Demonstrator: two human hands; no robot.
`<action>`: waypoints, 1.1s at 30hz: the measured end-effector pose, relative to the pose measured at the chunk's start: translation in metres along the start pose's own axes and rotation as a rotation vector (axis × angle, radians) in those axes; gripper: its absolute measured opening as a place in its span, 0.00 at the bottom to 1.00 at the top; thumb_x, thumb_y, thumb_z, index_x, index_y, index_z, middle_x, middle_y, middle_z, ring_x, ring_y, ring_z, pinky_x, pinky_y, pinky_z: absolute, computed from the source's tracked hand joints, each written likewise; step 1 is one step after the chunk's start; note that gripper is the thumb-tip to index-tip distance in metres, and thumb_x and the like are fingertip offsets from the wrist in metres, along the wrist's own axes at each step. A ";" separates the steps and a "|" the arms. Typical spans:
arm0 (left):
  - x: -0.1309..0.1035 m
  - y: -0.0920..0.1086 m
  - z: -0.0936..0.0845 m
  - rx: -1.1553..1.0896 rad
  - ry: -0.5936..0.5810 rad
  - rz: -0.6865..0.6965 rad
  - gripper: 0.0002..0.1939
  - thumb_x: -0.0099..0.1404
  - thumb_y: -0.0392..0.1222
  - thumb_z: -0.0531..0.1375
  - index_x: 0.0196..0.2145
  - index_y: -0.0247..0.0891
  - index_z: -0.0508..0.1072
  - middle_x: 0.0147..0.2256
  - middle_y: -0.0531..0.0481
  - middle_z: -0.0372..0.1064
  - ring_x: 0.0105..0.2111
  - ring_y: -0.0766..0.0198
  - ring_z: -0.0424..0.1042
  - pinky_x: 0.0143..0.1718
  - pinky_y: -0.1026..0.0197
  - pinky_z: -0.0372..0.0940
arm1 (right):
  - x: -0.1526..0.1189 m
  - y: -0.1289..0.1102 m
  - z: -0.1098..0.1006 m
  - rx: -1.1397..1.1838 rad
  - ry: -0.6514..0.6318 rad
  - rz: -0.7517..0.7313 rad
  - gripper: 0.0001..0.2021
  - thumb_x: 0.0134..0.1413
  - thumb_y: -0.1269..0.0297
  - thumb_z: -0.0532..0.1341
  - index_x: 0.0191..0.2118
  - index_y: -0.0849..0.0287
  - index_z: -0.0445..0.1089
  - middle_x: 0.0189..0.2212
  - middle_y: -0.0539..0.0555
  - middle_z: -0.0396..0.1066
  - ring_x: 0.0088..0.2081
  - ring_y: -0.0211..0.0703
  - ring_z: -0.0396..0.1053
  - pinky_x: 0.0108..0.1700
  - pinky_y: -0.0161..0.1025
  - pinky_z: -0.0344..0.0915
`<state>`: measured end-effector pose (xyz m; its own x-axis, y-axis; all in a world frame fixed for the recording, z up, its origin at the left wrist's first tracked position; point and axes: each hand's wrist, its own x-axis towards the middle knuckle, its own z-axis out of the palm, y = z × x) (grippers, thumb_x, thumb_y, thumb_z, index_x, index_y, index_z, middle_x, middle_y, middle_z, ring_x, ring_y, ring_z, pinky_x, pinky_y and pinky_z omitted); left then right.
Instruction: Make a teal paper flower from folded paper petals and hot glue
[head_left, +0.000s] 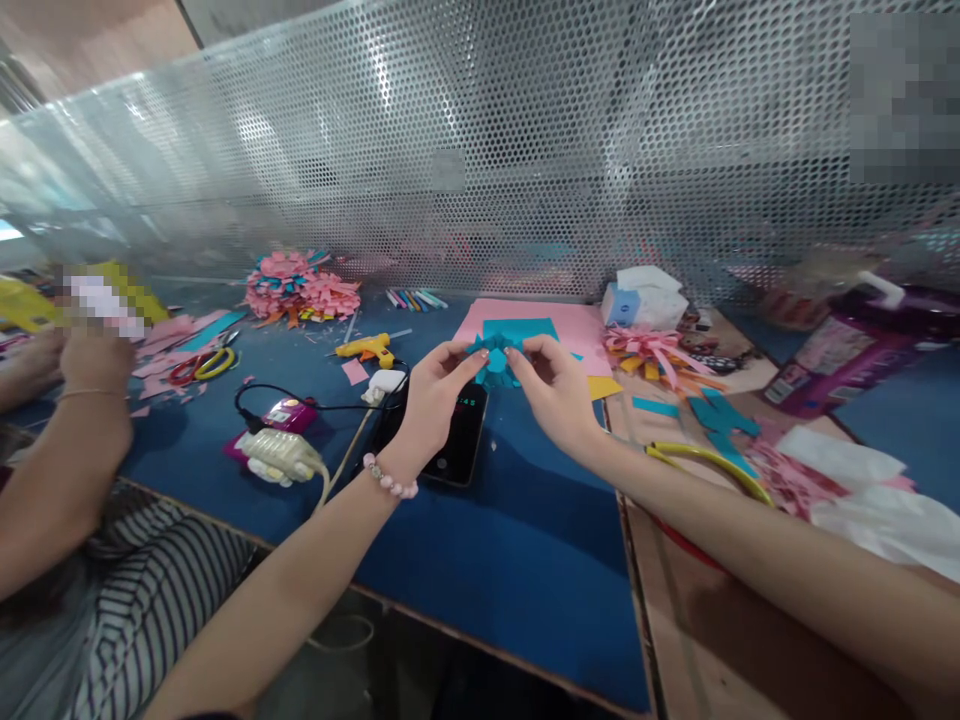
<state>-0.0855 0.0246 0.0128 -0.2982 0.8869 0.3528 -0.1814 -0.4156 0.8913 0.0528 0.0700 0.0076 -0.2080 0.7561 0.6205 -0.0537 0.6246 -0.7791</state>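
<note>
A small blue paper flower [496, 362] with cut petals is held up between both my hands, above the blue table. My left hand [435, 395] pinches its left edge between thumb and fingers; a beaded bracelet circles that wrist. On the right edge, my right hand [559, 390] grips it the same way. Below my left hand lies a dark tablet [457, 450] with lit digits on its screen. Behind the flower, a sheet of blue paper [525, 328] rests on larger pink paper [480, 312].
Left of me stand a yellow glue gun [367, 348], a power strip [277, 452] with cables, and pink paper flowers [300, 288]. A co-worker's arm [64, 480] is at far left. On the right are yellow-handled scissors [701, 458], a tissue pack [643, 300] and a purple cup [836, 350].
</note>
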 end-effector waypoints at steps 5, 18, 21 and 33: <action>0.001 -0.002 -0.001 -0.004 -0.008 -0.001 0.09 0.55 0.40 0.68 0.34 0.37 0.76 0.31 0.53 0.72 0.30 0.72 0.67 0.37 0.66 0.63 | 0.001 0.001 -0.001 -0.037 -0.019 -0.008 0.09 0.58 0.60 0.59 0.30 0.58 0.63 0.25 0.46 0.58 0.27 0.34 0.56 0.30 0.36 0.55; 0.001 -0.001 -0.003 0.039 -0.015 -0.032 0.09 0.54 0.41 0.68 0.33 0.36 0.77 0.31 0.52 0.72 0.31 0.71 0.68 0.37 0.66 0.63 | 0.001 0.003 -0.004 -0.010 -0.082 0.035 0.09 0.57 0.60 0.60 0.29 0.59 0.65 0.24 0.46 0.59 0.27 0.35 0.55 0.30 0.36 0.54; 0.001 0.000 -0.003 0.070 -0.029 -0.028 0.09 0.55 0.42 0.68 0.33 0.36 0.77 0.31 0.52 0.71 0.32 0.70 0.68 0.38 0.66 0.63 | 0.002 0.004 -0.005 0.001 -0.092 0.035 0.09 0.57 0.59 0.60 0.30 0.59 0.66 0.24 0.47 0.59 0.27 0.35 0.55 0.31 0.36 0.54; 0.000 0.002 -0.004 0.368 0.010 0.137 0.11 0.56 0.47 0.66 0.33 0.37 0.76 0.30 0.51 0.72 0.30 0.67 0.68 0.32 0.64 0.63 | -0.001 0.004 0.000 0.020 -0.066 0.011 0.08 0.57 0.60 0.60 0.32 0.58 0.65 0.28 0.48 0.62 0.29 0.35 0.59 0.32 0.36 0.58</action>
<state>-0.0897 0.0231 0.0130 -0.3055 0.8257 0.4742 0.2080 -0.4281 0.8795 0.0526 0.0720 0.0043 -0.2726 0.7481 0.6050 -0.0708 0.6115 -0.7881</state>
